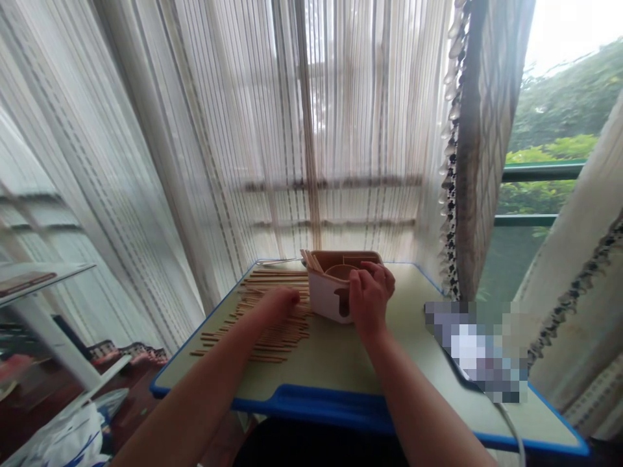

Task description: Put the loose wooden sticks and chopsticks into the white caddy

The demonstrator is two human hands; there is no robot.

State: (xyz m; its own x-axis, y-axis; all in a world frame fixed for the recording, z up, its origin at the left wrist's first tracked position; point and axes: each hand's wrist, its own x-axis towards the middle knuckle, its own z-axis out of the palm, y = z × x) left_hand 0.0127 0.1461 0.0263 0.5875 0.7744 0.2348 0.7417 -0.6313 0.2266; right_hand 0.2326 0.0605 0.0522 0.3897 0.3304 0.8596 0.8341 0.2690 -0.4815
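White-and-brown box point(325, 299) upright on the pale surface point(335, 363), set toward its far edge, with blue trim point(335, 403) along the surface's borders. Widest open room to the right of the box and between it and the near edge; only a narrow strip behind it. To the left of the box, a crowded spread of thin wooden sticks point(282, 334), lying sideways and roughly parallel, from just beside the box out toward the left edge. Behind and left of the box, along the far edge, slim pale pieces point(280, 262), too small to identify. Well to the right of the box, near the right edge, a pixelated device point(467, 350), with a pale cable point(512, 428) leading over the near edge.

Inside the box, brown walls, a round-rimmed section point(341, 270), a divided part at the back, and a few upright sticks point(312, 261) at the left end, tops leaning left above the rim. Just left of the box, left hand point(285, 299) low over the wooden sticks; fingers mostly hidden, so cannot tell whether pinching any. At the box's near right corner, right hand point(370, 292), fingers bent over the rim and closed on it. Beyond the box, sheer striped curtains point(272, 130).
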